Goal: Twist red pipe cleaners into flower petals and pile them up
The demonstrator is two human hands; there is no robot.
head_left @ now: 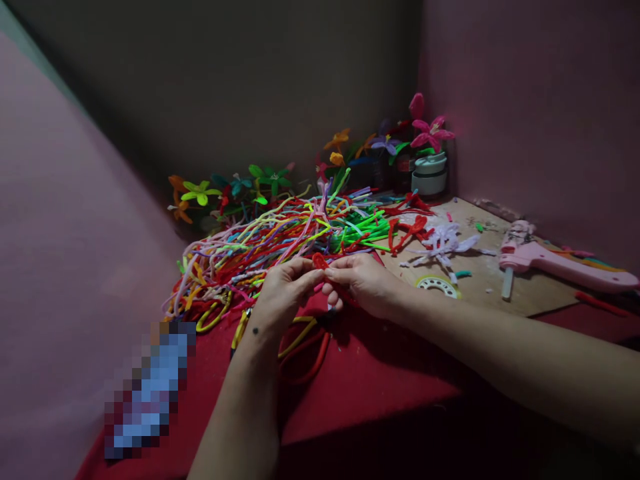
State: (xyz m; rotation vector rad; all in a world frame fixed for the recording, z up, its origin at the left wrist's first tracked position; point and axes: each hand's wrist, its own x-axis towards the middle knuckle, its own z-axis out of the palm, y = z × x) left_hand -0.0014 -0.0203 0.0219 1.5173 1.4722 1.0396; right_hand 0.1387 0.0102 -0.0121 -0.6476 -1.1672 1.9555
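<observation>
Pinching, left hand [280, 290] and right hand [369, 283]; red fuzzy strip [321, 261] between both hands' fingers, touching each; long axis apparently slanting down beneath right fingers; neither hand nearer.

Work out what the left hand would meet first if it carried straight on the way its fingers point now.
Beyond the red chenille stem in its grip, the left hand would probably meet the fingertips of the right hand first, though depth there is hard to judge.

Bare forearms [480, 340], dark dot [255, 331], prob. round, L wrist [263, 333]
</observation>
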